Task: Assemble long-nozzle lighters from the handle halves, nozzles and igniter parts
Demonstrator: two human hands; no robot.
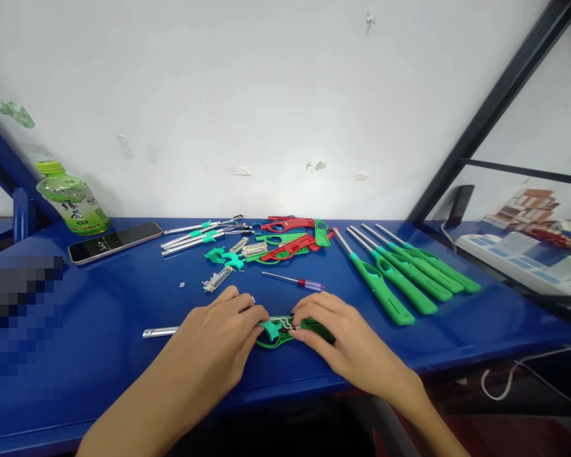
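Note:
Near the front edge of the blue table lies an open green lighter shell (280, 343), its inner parts and thin white wires showing. My left hand (226, 333) is closed over its left part, fingertips pinching a teal trigger piece (269, 329). Out to the left of that hand sticks a silver metal tube (159, 332). My right hand (335, 330) has thumb and forefinger brought together at the wires inside the shell; the small part between them is mostly hidden. Just beyond the hands rests a screwdriver (309, 284) with a purple transparent handle.
Several assembled green lighters (385, 295) lie fanned out at right. Red shell halves (292, 246), teal triggers (223, 256), clear fuel tanks (219, 278) and metal tubes (193, 240) are spread behind my hands. A phone (117, 242) and a bottle (73, 200) are at left, against the wall side.

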